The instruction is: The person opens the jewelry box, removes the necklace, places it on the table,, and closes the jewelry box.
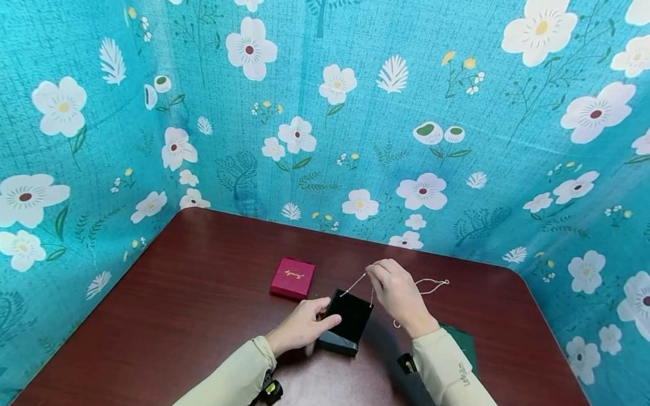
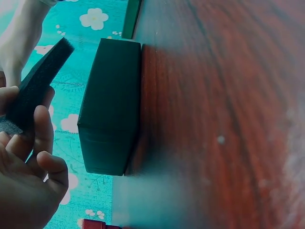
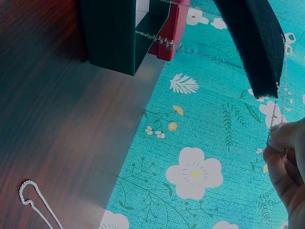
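My left hand [image 1: 302, 326] holds a black foam insert [image 2: 40, 78] between thumb and fingers. In the wrist views the insert is lifted and tilted off the dark green jewellery box [image 2: 109, 105], which stands on the table with its top uncovered. A thin silver necklace [image 3: 169, 45] with small clear stones hangs across from the insert to the box. My right hand [image 1: 400, 291], above the insert's far edge, pinches the necklace's fine chain between thumb and fingertips. In the right wrist view, two strands run from the insert down to those fingertips [image 3: 276, 138].
A closed red box [image 1: 292, 277] with gold lettering sits beyond my left hand. Another silver chain [image 1: 434, 283] lies on the table past my right hand. A flat green box or lid [image 1: 462, 342] is partly hidden by my right sleeve. Flowered blue cloth [image 1: 335, 135] surrounds the table.
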A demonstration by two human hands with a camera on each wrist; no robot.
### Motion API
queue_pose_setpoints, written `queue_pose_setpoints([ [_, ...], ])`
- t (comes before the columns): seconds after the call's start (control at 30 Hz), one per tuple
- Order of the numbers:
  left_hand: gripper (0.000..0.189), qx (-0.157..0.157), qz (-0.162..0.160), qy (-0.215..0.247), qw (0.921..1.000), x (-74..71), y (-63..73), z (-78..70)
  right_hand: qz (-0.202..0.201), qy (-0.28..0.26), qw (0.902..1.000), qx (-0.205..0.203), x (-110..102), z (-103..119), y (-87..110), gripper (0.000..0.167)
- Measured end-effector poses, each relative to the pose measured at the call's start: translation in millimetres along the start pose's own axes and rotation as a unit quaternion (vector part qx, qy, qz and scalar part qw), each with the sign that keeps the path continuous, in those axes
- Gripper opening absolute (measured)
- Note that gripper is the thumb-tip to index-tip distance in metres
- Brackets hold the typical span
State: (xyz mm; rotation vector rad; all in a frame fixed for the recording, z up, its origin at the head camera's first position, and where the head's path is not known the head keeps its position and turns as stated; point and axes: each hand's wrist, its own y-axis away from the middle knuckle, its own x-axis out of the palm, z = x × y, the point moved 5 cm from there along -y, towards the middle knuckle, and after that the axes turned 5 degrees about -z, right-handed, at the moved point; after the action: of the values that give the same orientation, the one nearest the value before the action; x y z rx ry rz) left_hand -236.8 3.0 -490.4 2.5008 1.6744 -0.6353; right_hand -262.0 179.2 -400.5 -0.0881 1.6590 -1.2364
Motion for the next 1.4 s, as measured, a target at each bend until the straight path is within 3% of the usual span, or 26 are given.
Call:
queue_pose_setpoints([
  [0.2,0.041,0.002,0.001,-0.007,1.0,-1.0,-1.1,0.6,0.001,0.0,1.0,0.0,-0.1,-1.8,-3.3,0.018],
  [0.4,0.042,0.032,-0.005,-0.022,0.9992,-3.4,-1.6,-0.1,0.003,0.002,1.0,0.006,1.7,-4.5,-2.1,0.016],
  [0.63,0.043,0.022,0.03,-0.009,0.9993,0.1,0.4,3.1,-0.001,0.004,0.9999,0.011,1.7,-8.2,0.8,0.014],
  [1.03,0.041,0.056,0.033,-0.03,0.9974,-0.1,0.0,-2.0,-0.004,0.01,0.9998,0.016,-3.0,-14.4,-4.0,0.015],
  [1.4,0.04,0.052,0.042,-0.027,0.9974,2.7,0.2,-2.6,-0.006,0.021,0.9995,0.024,-5.9,-23.2,-5.5,0.015],
])
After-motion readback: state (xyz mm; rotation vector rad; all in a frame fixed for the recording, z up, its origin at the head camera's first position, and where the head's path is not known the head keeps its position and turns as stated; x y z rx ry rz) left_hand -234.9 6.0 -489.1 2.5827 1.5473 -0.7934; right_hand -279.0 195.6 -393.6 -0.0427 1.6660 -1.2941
